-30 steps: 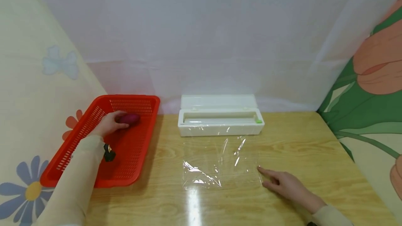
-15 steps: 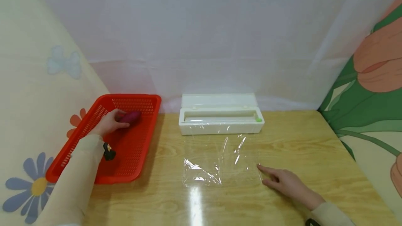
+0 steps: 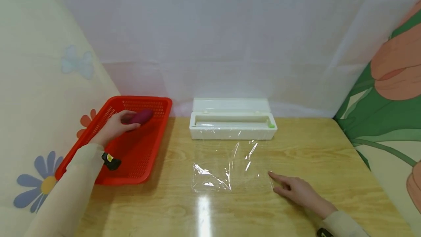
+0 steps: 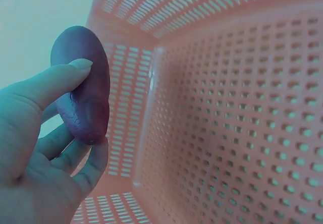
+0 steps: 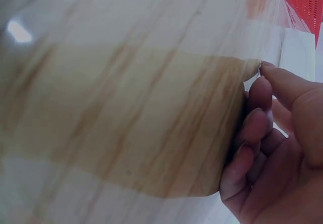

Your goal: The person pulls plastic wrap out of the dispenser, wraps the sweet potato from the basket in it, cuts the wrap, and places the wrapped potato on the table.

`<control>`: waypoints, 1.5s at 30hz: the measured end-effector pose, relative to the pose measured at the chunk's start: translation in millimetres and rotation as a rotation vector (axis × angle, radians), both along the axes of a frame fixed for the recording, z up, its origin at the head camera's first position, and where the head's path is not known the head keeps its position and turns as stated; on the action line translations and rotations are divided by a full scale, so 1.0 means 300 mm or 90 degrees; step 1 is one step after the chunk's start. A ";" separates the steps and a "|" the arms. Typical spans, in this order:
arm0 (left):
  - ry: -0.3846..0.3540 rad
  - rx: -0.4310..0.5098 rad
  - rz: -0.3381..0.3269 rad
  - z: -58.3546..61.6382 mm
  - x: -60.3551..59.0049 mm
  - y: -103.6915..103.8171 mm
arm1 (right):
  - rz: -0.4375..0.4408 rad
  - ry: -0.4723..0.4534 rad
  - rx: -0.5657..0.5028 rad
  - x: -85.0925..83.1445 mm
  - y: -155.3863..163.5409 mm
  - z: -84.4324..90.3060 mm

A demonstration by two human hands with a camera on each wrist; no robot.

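A: Wooden table (image 3: 306,149), white sheet behind, flowered cloth on both sides. What's laid out?

B: Sheet of clear cling film (image 3: 230,167) lies flat on the table, in front of the white plastic film dispenser box (image 3: 232,124), lid open. Nothing on the film yet.

A: Left hand?

B: Left hand (image 3: 113,127) is inside the red slotted plastic basket (image 3: 131,160), fingers and thumb curled round a small purple oval sweet potato (image 3: 140,116). Wrist view shows it pinched and held clear of the basket wall.

A: Right hand?

B: Right hand (image 3: 297,191) rests on the table, fingers loosely extended, tips at the film's right edge, holding nothing.

A: Progress?

B: I'd judge early-middle: film out, potato picked. Placing and wrapping not done.
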State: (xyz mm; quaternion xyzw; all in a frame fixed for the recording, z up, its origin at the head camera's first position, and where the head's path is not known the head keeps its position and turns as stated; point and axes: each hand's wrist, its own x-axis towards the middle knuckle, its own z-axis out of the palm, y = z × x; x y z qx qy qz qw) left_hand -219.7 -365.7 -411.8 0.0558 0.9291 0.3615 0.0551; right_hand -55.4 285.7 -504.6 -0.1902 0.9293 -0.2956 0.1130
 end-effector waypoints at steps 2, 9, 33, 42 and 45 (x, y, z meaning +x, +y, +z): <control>0.007 0.000 0.003 0.013 0.009 0.009 | 0.001 0.008 0.000 -0.004 0.001 0.002; 0.020 0.020 0.011 0.076 0.063 0.066 | -0.003 0.025 0.009 -0.025 0.004 0.005; 0.095 0.145 -0.151 0.165 0.372 0.562 | 0.002 0.027 0.019 -0.058 0.003 0.005; 0.138 0.178 -0.231 0.022 0.383 0.734 | -0.003 0.030 0.017 -0.066 -0.002 0.001; 0.106 0.187 -0.242 -0.045 0.381 0.787 | -0.003 0.033 0.017 -0.072 -0.003 -0.002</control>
